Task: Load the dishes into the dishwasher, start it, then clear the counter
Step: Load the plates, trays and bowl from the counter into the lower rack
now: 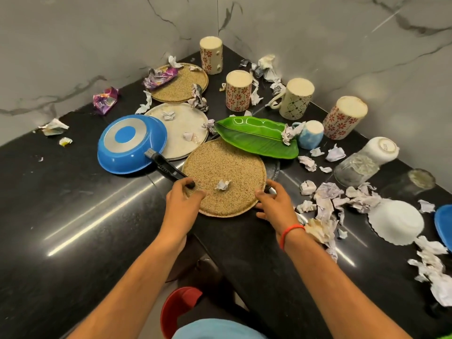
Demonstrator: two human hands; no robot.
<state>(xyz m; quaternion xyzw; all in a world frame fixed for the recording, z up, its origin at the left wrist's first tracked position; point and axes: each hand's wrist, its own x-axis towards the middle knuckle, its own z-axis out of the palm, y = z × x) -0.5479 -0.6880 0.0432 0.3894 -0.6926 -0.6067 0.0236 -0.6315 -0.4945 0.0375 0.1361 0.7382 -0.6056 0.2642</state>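
Early in the job, by the look of it: nothing visibly loaded, no dishwasher in view, and the black counter (73, 204) crowded from end to end. Far left, crumpled scraps of paper (54, 127) and a purple foil wrapper (105, 100) lying loose near the wall. Next along, a blue frying pan (129, 143) turned upside down, its black handle (168, 171) running toward the near speckled plate. Behind the pan, a pale round plate (181, 133) dotted with paper wads, and behind that a second speckled brown plate (181, 84) carrying another purple wrapper. Centre, nearest the edge, the speckled brown plate (223, 177) with one paper wad on it, apparently first to be lifted. Left hand (184, 200) at the plate's near-left rim, fingers curled over it beside the pan handle; right hand (274, 203) at the near-right rim, fingers bent round the edge, a red band on the wrist. Just beyond, a green leaf-shaped dish (256, 137) overlapping the plate's far side. Further back and right, a row of upturned patterned mugs (238, 90), a small blue cup (310, 134), then a glass tumbler (354, 168) on its side with a white bowl (379, 149) behind it. Far right, an upturned white scalloped bowl (396, 222), a blue dish edge (444, 225), and heaps of crumpled paper. Left to do, judging from this: essentially everything — all the dishes, starting the machine, clearing the litter.
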